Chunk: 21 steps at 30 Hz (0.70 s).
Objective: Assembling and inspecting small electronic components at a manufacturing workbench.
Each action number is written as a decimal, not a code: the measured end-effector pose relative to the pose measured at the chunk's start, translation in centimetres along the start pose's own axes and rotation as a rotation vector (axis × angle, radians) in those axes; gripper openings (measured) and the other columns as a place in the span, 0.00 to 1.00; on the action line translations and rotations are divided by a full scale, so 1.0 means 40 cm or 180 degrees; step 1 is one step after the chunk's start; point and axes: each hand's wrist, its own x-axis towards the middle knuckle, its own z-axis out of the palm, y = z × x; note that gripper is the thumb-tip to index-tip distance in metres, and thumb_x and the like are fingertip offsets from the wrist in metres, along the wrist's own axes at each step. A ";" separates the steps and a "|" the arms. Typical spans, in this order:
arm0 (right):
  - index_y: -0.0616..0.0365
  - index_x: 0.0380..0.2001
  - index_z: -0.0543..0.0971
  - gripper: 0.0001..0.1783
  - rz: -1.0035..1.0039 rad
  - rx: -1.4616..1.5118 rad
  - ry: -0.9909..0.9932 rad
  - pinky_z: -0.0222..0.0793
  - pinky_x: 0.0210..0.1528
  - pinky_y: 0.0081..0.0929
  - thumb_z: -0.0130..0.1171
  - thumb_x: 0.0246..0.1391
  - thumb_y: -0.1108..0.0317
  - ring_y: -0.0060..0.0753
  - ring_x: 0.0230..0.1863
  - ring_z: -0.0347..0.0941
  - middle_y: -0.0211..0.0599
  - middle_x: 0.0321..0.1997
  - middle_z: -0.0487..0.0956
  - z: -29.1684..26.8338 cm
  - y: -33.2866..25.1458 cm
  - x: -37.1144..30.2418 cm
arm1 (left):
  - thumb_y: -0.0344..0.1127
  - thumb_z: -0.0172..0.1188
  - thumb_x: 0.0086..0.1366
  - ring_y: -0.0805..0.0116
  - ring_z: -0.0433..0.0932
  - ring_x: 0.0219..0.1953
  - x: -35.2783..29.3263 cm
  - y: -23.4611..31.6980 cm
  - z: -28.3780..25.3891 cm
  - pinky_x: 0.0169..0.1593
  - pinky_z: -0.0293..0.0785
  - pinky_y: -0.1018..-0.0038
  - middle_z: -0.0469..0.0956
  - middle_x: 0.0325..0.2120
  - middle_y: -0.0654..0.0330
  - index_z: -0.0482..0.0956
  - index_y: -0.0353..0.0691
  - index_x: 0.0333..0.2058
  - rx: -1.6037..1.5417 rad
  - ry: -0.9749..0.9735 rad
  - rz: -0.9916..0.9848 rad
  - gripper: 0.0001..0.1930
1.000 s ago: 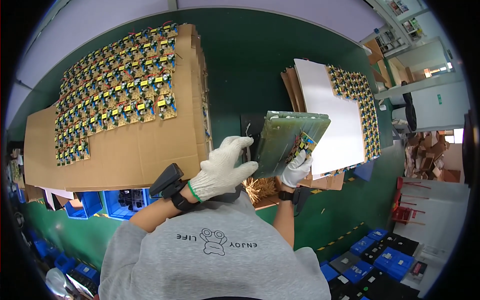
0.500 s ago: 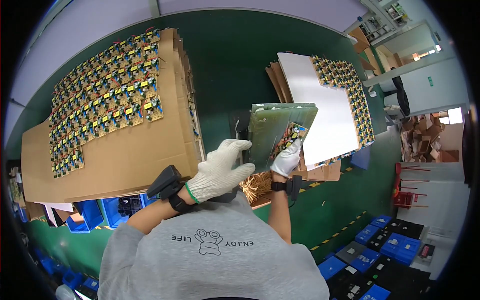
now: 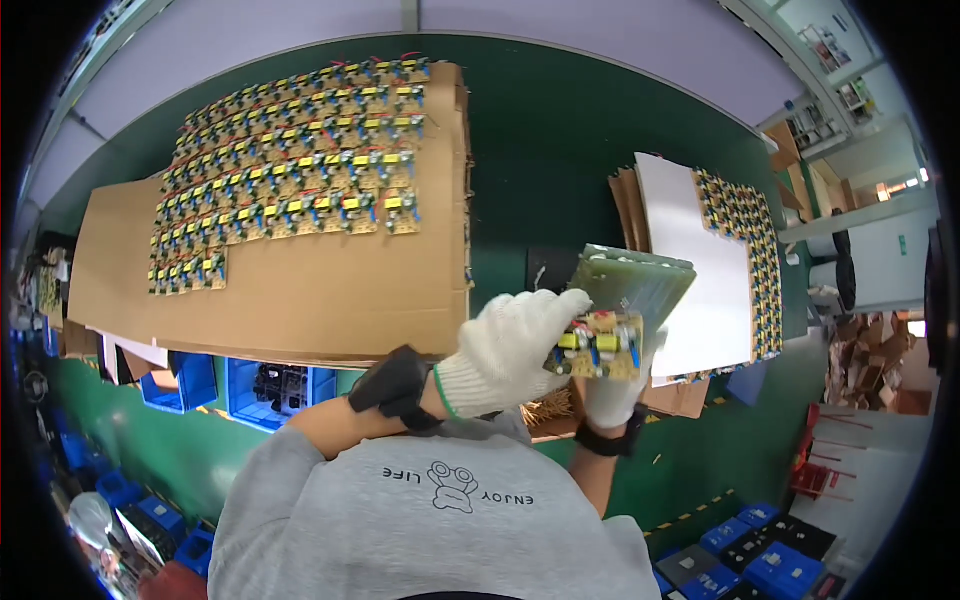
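Observation:
My left hand (image 3: 515, 345), in a white knit glove with a green cuff, is closed on the left edge of a small circuit board (image 3: 605, 362). Yellow, blue and red parts stand out on the board's face. Just behind and below it is my right hand (image 3: 612, 402), in a white glove; its fingers are mostly hidden by the board. A translucent green panel (image 3: 645, 285) with a thick far edge rises tilted behind both hands, and the circuit board covers its lower part.
Rows of circuit boards (image 3: 290, 150) lie on stacked brown cardboard (image 3: 330, 290) at left. More boards (image 3: 765, 270) border a white sheet (image 3: 690, 260) at right. Blue bins (image 3: 240, 385) stand below the left stack, and blue and black crates (image 3: 785, 570) at lower right.
My left hand has moved right and taken hold of the circuit board, which was in my right hand against the green panel. The board now faces me. The whole view has also shifted.

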 end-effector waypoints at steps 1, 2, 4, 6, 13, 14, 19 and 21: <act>0.67 0.40 0.75 0.32 0.0223 0.0877 -0.0644 0.72 0.46 0.28 0.35 0.68 0.45 0.32 0.39 0.77 0.42 0.37 0.80 -0.015 -0.037 0.031 | 0.34 0.71 0.40 0.55 0.77 0.35 -0.008 0.011 -0.034 0.37 0.72 0.66 0.75 0.32 0.57 0.70 0.42 0.51 0.0512 0.0001 0.0245 0.35; 0.66 0.33 0.77 0.32 0.0563 0.0413 -0.0366 0.72 0.43 0.27 0.35 0.68 0.47 0.28 0.36 0.76 0.40 0.34 0.80 -0.032 -0.035 0.071 | 0.33 0.68 0.41 0.62 0.75 0.31 -0.019 0.007 -0.045 0.34 0.68 0.70 0.73 0.28 0.63 0.71 0.43 0.48 0.1043 0.0092 0.0445 0.31; 0.64 0.32 0.78 0.29 0.0276 -0.0719 -0.1016 0.70 0.40 0.26 0.38 0.67 0.50 0.26 0.34 0.74 0.37 0.33 0.79 0.032 -0.095 0.091 | 0.34 0.65 0.45 0.64 0.74 0.29 -0.037 -0.014 -0.067 0.32 0.67 0.71 0.71 0.26 0.64 0.72 0.43 0.47 0.1593 0.0236 0.0541 0.27; 0.63 0.32 0.78 0.22 0.0147 -0.1258 -0.1674 0.67 0.37 0.23 0.46 0.64 0.55 0.23 0.31 0.72 0.34 0.31 0.78 0.073 -0.119 0.114 | 0.36 0.57 0.53 0.70 0.70 0.26 -0.040 -0.031 -0.093 0.30 0.65 0.72 0.66 0.23 0.67 0.72 0.42 0.47 0.2375 0.0345 0.0681 0.20; 0.62 0.42 0.75 0.22 -0.0661 -0.3206 -0.1501 0.70 0.44 0.26 0.68 0.43 0.67 0.29 0.38 0.75 0.35 0.36 0.79 0.297 -0.109 0.053 | 0.39 0.60 0.51 0.69 0.69 0.27 -0.113 -0.085 -0.215 0.30 0.64 0.72 0.65 0.23 0.66 0.73 0.43 0.47 0.2774 0.0658 0.0145 0.22; 0.62 0.47 0.73 0.27 -0.1238 -0.2900 -0.1353 0.69 0.47 0.28 0.67 0.42 0.69 0.32 0.41 0.75 0.38 0.41 0.78 0.322 -0.101 0.050 | 0.39 0.60 0.48 0.68 0.69 0.27 -0.129 -0.093 -0.230 0.31 0.64 0.72 0.65 0.24 0.66 0.73 0.43 0.47 0.2720 0.0756 0.0095 0.24; 0.60 0.50 0.72 0.22 -0.0138 0.0127 -0.0553 0.67 0.51 0.30 0.39 0.67 0.55 0.36 0.44 0.74 0.41 0.47 0.77 0.364 -0.033 0.044 | 0.37 0.60 0.46 0.68 0.68 0.26 -0.227 -0.158 -0.312 0.31 0.65 0.72 0.64 0.25 0.66 0.73 0.43 0.47 0.2996 0.1182 0.0249 0.25; 0.61 0.40 0.77 0.25 -0.0374 -0.1261 -0.0782 0.66 0.46 0.26 0.35 0.69 0.52 0.30 0.39 0.73 0.39 0.39 0.78 0.421 0.009 0.005 | 0.36 0.60 0.47 0.68 0.69 0.25 -0.251 -0.164 -0.349 0.30 0.66 0.73 0.65 0.25 0.66 0.75 0.46 0.47 0.3144 0.1077 0.0195 0.24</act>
